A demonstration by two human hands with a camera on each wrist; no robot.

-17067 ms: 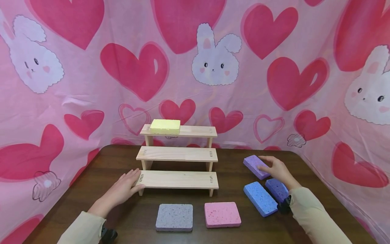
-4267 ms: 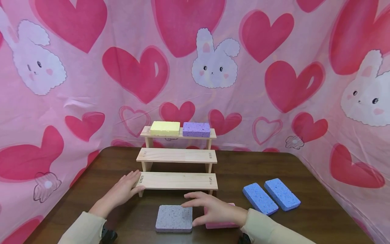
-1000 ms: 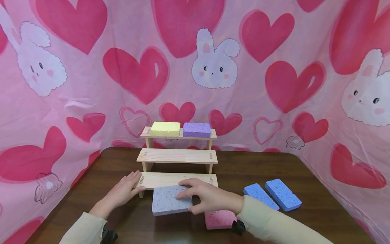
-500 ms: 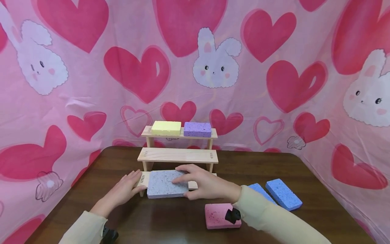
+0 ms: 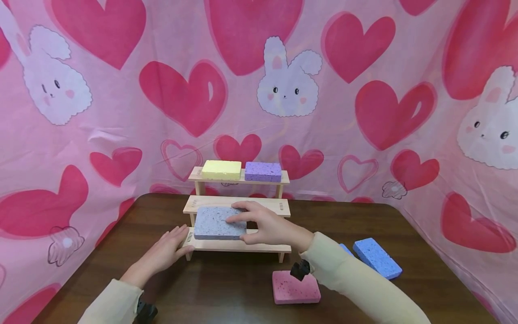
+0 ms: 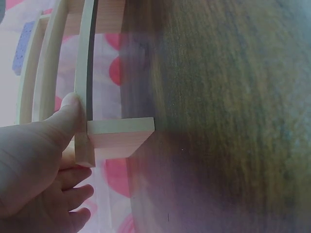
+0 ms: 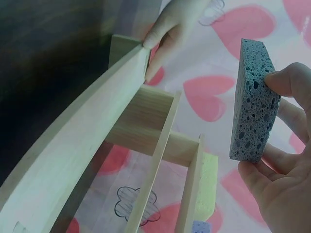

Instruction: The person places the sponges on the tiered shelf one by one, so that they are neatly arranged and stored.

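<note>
My right hand (image 5: 267, 225) grips a grey-blue sponge (image 7: 252, 102) by its right side, thumb and fingers on opposite faces. The sponge is in the air, over the bottom step and in front of the middle step of a three-step wooden stand (image 5: 259, 246). In the head view it hides part of both steps. My left hand (image 5: 163, 252) holds the left end of the bottom step, its thumb (image 6: 70, 104) along the front edge. On the top step a yellow sponge (image 5: 221, 170) and a purple sponge (image 5: 263, 172) lie side by side.
A pink sponge (image 5: 296, 288) lies on the dark wooden table (image 5: 226, 292), below my right wrist. Farther right is a blue sponge (image 5: 376, 258), with another blue sponge (image 5: 346, 250) mostly hidden by the right sleeve. Behind the table hangs a pink heart-patterned cloth (image 5: 238, 121).
The purple sponge has gone from the table to the top step. My right hand has picked up the grey-blue sponge and raised it over the bottom step. My left hand stays in place.
</note>
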